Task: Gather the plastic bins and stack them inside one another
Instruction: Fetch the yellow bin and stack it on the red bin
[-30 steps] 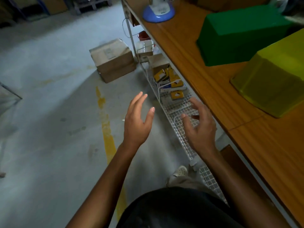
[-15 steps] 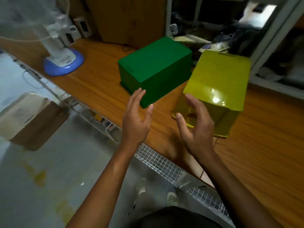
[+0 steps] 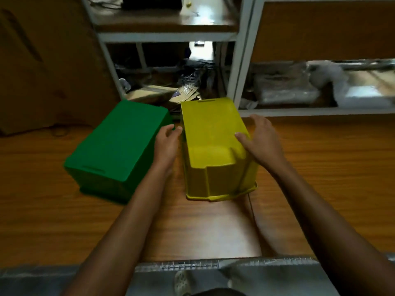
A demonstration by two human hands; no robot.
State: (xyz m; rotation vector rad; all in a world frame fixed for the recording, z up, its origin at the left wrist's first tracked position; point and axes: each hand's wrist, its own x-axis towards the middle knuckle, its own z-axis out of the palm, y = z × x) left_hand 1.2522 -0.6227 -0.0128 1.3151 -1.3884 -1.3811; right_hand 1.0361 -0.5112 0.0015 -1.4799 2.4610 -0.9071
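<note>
Blocking the right wall of the yellow bin [image 3: 211, 133], the right hand [image 3: 263, 139] lies there with fingers spread and straight, thumb resting on the upturned base; how far the fingers touch that wall is hidden. Left of the yellow bin the left hand [image 3: 165, 139] sits in the gap before the green bin [image 3: 119, 142], fingers loosely curled at the yellow bin's upper left edge; contact is unclear. Both bins stand mouth-down on the wooden table [image 3: 320, 167], interiors unseen; smooth plastic, tapered walls, a slot handle at the end. Behind the yellow bin, the white shelving frame [image 3: 241, 60] holds blurred clutter.
</note>
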